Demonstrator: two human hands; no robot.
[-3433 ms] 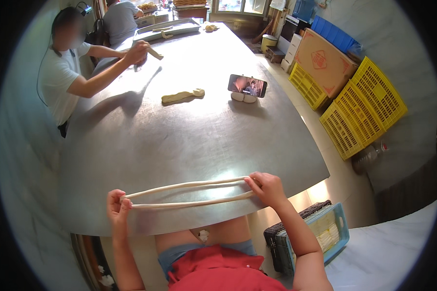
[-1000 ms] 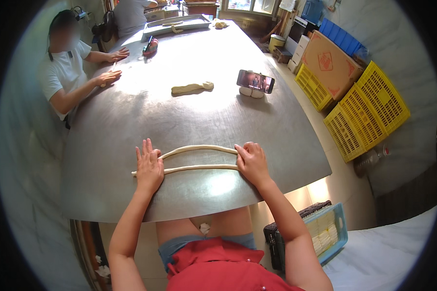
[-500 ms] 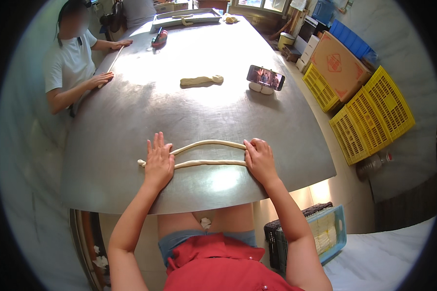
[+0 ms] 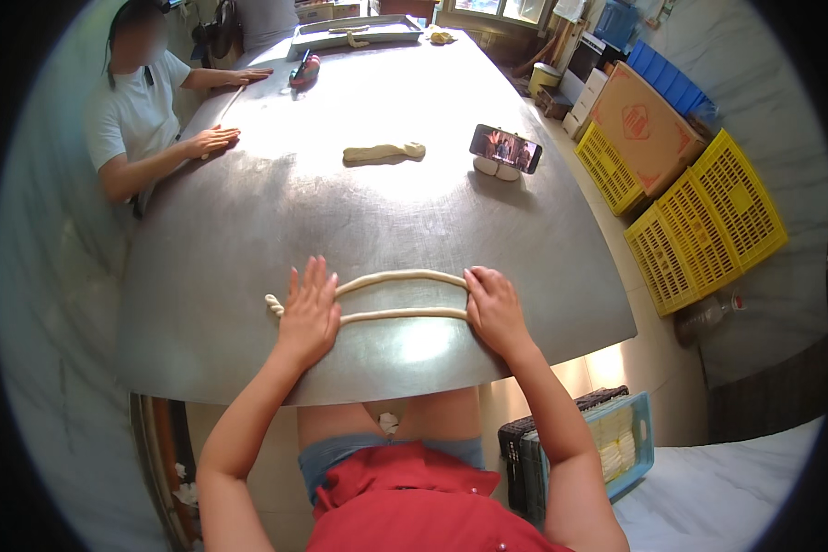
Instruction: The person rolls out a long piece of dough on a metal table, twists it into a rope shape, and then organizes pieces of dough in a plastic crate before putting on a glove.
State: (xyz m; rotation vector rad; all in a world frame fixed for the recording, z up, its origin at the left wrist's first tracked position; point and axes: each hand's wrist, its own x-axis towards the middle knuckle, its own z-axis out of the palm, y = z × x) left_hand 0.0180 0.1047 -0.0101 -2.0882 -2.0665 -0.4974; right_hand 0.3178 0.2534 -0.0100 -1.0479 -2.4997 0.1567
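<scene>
A long, pale dough rope (image 4: 403, 313) lies in two strands across the near part of the metal table. The far strand bows away from me and the near one runs nearly straight. My left hand (image 4: 308, 313) lies flat over the left part of both strands, its fingers stretched out. Past its outer side pokes a short twisted end of the dough. My right hand (image 4: 497, 313) has its fingers curled down on the right part of the strands and hides how they finish there. A thicker log of dough (image 4: 384, 153) rests farther up the table.
A phone (image 4: 506, 149) leans on a small stand on the metal table (image 4: 212, 340). At the far left, a co-worker's hands (image 4: 213, 141) press on a thin dough strip. A tray (image 4: 357, 35) is at the far end. Yellow crates (image 4: 704, 221) and a cardboard box (image 4: 644, 129) stand right.
My left hand has slid slightly right and nearer to me, and the dough end beside it shows more twist. My right hand has barely moved. The co-worker's hands have shifted right.
</scene>
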